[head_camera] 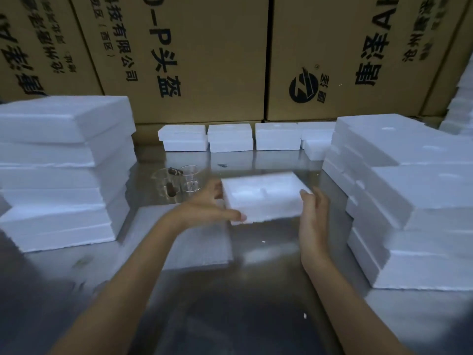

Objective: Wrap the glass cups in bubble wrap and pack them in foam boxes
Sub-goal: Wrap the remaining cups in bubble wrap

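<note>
Hemmed in by tall foam stacks [61, 172] at the left edge and [409, 201] at the right, with a row of closed foam boxes [230, 137] along the back; bare steel bench [230, 303] in front. Held mid-bench, slightly tilted: open foam box [261, 198], white, blurred, divided inside, gripped by left hand [204, 208] and right hand [313, 213] at opposite ends. Just left, two clear glass cups [179, 181], unwrapped, beyond a bubble wrap sheet [189, 242].

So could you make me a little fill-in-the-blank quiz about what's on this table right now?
1. Both hands, the left hand and the right hand, hold an open foam ____.
2. The clear glass cups standing on the metal table number ____.
3. The cups stand on the ____ side of the held foam box.
4. Behind the table rise brown ____ cartons.

Missing words: box; two; left; cardboard
</note>
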